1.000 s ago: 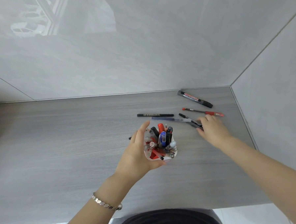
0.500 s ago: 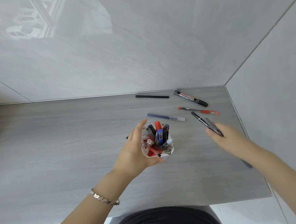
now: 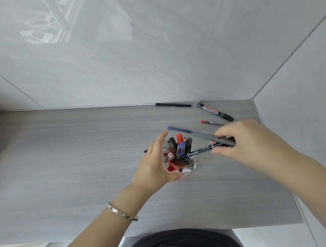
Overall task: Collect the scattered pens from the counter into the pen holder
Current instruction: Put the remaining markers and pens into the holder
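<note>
The white and red pen holder stands mid-counter, full of several pens. My left hand wraps its left side. My right hand holds two pens over the holder: a black pen whose tip reaches in among the pens, and a grey pen above it. On the counter lie a blue pen, a thin black pen by the wall, a black whiteboard marker, and a red-tipped pen partly hidden behind my right hand.
The grey wood-grain counter ends at tiled walls behind and to the right. Its front edge runs near my body. A small dark pen end sticks out behind my left hand.
My right hand has swung left from the right side of the counter, carrying the pens over the holder. The left hand stays on the holder.
</note>
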### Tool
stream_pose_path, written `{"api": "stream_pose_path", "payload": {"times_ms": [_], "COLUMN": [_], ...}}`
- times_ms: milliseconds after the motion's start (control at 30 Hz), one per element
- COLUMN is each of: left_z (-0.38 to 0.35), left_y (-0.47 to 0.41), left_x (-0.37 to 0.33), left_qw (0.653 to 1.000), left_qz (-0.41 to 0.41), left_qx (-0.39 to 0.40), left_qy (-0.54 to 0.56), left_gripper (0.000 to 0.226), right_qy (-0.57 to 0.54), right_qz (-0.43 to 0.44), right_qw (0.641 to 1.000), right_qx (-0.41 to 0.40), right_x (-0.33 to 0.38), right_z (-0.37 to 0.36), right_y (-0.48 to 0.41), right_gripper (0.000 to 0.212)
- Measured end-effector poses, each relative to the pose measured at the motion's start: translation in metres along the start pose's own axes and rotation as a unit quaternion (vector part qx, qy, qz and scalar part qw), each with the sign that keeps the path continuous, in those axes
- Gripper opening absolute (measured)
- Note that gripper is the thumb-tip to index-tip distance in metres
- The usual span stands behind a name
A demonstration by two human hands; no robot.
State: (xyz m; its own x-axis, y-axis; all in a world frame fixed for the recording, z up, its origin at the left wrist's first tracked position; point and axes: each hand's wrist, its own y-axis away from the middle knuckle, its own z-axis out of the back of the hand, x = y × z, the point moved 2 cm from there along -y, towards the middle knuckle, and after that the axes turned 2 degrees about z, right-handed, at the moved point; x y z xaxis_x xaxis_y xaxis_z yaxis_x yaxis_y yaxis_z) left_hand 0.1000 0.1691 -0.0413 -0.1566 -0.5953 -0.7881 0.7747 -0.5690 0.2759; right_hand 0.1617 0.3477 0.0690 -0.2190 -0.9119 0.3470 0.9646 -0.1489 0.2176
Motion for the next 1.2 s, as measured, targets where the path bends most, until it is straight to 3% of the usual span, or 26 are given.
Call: {"api": "stream_pose_path", "payload": {"times_ms": [233, 333, 433, 567, 700, 767, 933, 1000, 1133, 1200], "left_z": [-0.003, -0.003, -0.002, -0.002, -0.002, -0.002, -0.002, -0.002, -0.003, -0.003], "left_y": [-0.003, -0.004, -0.003, -0.003, -0.003, -0.002, -0.002, -0.002, -0.001, -0.001], "left_x": [0.002, 0.004, 0.005, 0.004, 0.002, 0.002, 0.002, 0.003, 0.004, 0.004], "left_qw": [1.0, 1.0, 1.0, 1.0, 1.0, 1.0, 1.0, 1.0, 1.0, 1.0], "left_qz": [-0.01, -0.015, -0.011, -0.006, 0.0, 0.001, -0.002, -0.004, -0.01, -0.013], "left_qx": [-0.004, -0.006, -0.011, -0.005, -0.007, -0.008, -0.006, -0.008, -0.018, -0.021], "left_qy": [0.015, 0.017, 0.015, 0.015, 0.019, 0.017, 0.016, 0.014, 0.005, 0.001], "left_gripper": [0.114, 0.113, 0.111, 0.111, 0.112, 0.112, 0.112, 0.112, 0.112, 0.112], "right_qy": [0.017, -0.145, -0.315, -0.498, -0.664, -0.696, -0.718, -0.731, -0.732, -0.706], "right_qz": [0.115, 0.099, 0.004, -0.151, -0.204, -0.217, -0.192, -0.159, -0.117, -0.118], "right_qw": [0.992, 0.984, 0.949, 0.854, 0.718, 0.682, 0.668, 0.663, 0.668, 0.691], "right_qx": [0.039, 0.003, -0.025, 0.003, -0.038, -0.051, -0.043, -0.041, -0.069, -0.103], "right_x": [0.034, 0.03, 0.011, -0.017, -0.024, -0.027, -0.034, -0.035, -0.032, -0.031], "right_z": [-0.068, -0.068, -0.053, -0.047, -0.045, -0.049, -0.056, -0.054, -0.053, -0.056], "right_y": [-0.024, -0.015, -0.005, 0.005, 0.015, 0.018, 0.024, 0.028, 0.037, 0.037], "right_gripper": [0.019, 0.025, 0.018, 0.035, 0.025, 0.022, 0.031, 0.019, 0.045, 0.055]}}
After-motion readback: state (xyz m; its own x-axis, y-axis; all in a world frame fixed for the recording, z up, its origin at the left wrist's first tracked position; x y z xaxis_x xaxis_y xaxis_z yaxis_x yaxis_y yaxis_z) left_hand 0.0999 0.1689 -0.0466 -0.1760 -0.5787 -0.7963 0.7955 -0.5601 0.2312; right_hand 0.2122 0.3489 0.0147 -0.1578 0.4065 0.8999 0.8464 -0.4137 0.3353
